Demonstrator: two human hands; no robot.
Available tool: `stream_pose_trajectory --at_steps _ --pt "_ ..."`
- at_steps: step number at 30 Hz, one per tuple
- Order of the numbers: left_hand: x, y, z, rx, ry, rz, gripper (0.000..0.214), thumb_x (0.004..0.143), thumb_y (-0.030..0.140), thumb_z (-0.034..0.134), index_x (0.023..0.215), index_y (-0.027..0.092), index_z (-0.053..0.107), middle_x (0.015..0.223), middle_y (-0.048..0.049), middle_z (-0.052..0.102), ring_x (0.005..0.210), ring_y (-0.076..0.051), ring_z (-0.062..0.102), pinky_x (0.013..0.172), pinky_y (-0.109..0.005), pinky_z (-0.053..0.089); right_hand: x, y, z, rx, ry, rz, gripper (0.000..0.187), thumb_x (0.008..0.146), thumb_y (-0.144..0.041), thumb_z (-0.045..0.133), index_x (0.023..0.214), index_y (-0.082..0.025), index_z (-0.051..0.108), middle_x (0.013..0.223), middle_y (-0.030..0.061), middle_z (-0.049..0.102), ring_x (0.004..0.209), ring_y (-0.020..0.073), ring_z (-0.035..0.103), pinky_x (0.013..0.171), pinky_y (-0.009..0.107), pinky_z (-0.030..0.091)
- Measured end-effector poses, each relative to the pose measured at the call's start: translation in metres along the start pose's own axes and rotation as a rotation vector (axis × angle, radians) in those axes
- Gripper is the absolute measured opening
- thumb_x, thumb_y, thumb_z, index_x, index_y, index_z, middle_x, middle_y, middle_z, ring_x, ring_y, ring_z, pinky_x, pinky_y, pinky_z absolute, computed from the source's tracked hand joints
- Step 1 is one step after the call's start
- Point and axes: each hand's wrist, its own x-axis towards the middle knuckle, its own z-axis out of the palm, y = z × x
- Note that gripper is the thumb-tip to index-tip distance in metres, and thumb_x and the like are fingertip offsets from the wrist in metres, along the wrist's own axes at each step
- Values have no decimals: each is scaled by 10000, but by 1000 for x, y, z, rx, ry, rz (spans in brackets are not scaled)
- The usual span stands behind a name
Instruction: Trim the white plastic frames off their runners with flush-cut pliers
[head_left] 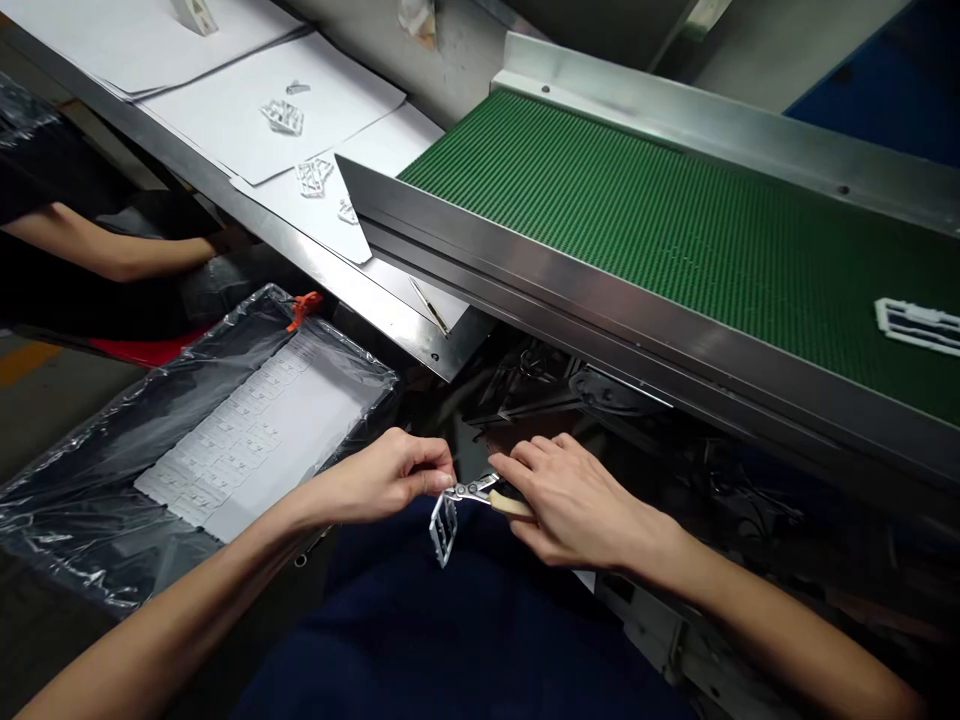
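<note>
My left hand pinches the top of a small white plastic frame part that hangs over my lap. My right hand is closed round the handles of small metal cutting pliers, whose jaws meet the top edge of that part. Both hands sit close together just below the conveyor's steel side rail.
A green conveyor belt runs at the right with another white frame part on it. A plastic-lined box at the left holds rows of white parts. White paper sheets with loose parts lie beyond. Another person's arm is at the far left.
</note>
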Motion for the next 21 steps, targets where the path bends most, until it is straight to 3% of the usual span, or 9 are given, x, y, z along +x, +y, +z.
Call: stream_pose_trajectory --at_steps 9,21 --pt "8 12 6 105 -10 -16 166 863 239 474 722 162 518 554 65 409 521 -81 343 477 -197 268 -2 -7 -20 -174 -18 -59 214 781 -314 444 858 -150 559 777 67 556 725 225 530 715 377 364" --pt "22 8 11 68 -77 -12 215 878 273 453 691 169 456 572 64 378 530 -87 315 476 -207 248 -3 -5 -18 -120 -55 -8 123 750 -215 461 771 -171 573 694 56 599 619 198 575 558 299 310"
